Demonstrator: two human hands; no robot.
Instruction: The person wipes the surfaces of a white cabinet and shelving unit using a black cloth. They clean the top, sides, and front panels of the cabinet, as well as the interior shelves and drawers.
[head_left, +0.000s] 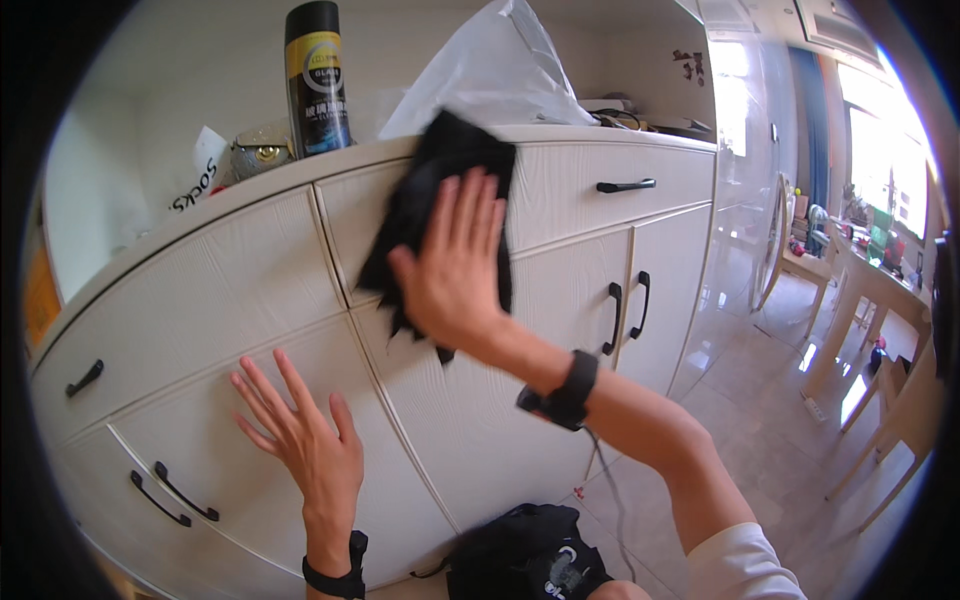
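A black cloth (472, 150) lies flat against the white wood-grain drawer front of a cabinet (420, 405), its upper end reaching the top edge. My right hand (457, 262) presses on it with the palm and spread fingers; the cloth and hand are slightly blurred. Lower and to the left, my left hand (307, 435) is spread in front of a cabinet door, holding nothing; whether it touches the door I cannot tell. Both wrists wear black straps, and a cable hangs from the right one.
On the cabinet top stand a spray can of glass cleaner (316, 82), a white plastic bag (487, 71) and a small clasped case (262, 152). Black handles (626, 185) stick out from the fronts. A black bag (532, 555) lies below. Wooden chairs (806, 262) stand at the right.
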